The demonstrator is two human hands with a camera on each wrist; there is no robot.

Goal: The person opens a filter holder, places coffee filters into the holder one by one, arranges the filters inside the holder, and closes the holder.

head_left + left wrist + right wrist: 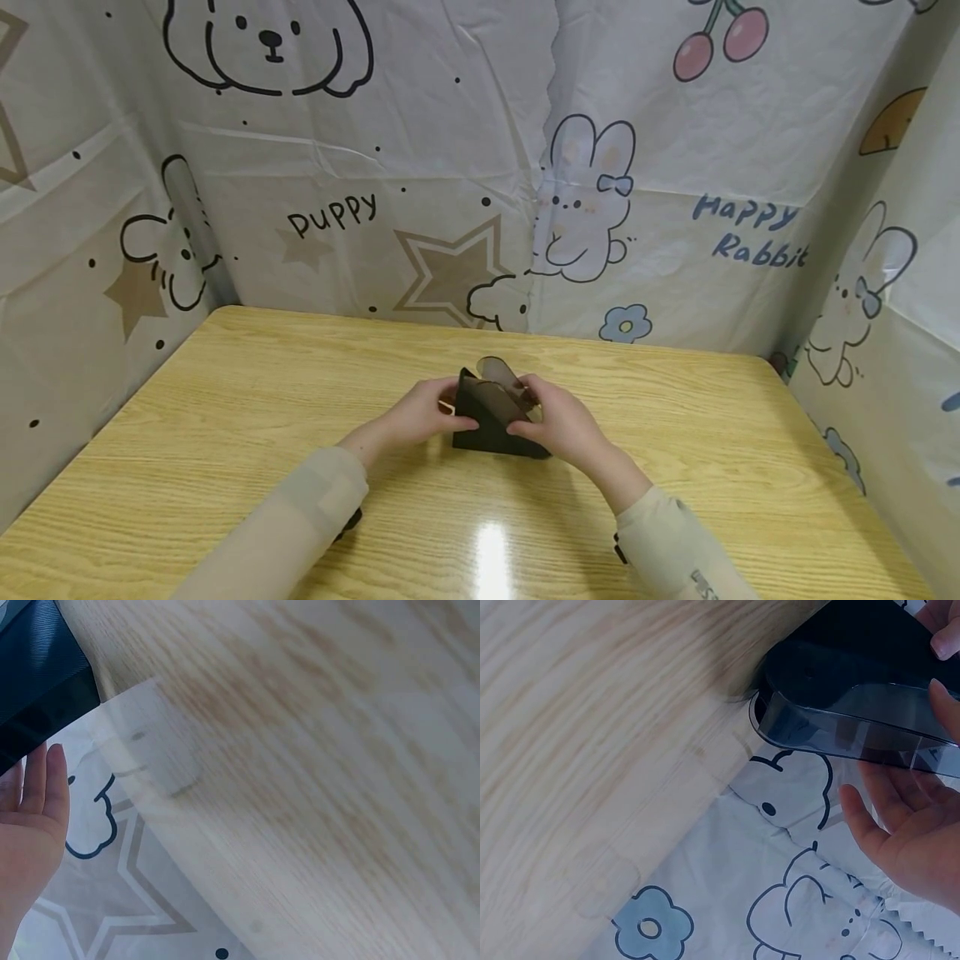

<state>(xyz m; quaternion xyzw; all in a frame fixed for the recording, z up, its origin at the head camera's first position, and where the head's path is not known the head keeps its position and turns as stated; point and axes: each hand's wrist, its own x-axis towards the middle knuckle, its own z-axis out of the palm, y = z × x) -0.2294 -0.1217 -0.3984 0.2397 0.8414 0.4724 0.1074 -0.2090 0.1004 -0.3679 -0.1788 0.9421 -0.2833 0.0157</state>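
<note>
Near the middle of the table, a black wedge-shaped box (487, 429) stands with a smoky see-through part (495, 368) sticking up at its top. My left hand (420, 410) grips its left end, thumb on the front and fingers behind. On the other side my right hand (564, 423) holds the right end, thumb against the front. From the right wrist, the see-through part (817, 724) appears as a long rounded shell along the black body (855, 645), with the right fingers beneath it. The left wrist view catches only a black corner (45, 667). The box's inside cannot be made out.
The wood-grain table (300, 367) reaches back to a pale cloth (450, 142) printed with cartoon animals, stars and words. More cloth hangs along the left and right sides. A bright light reflection (492, 558) lies on the table in front of the box.
</note>
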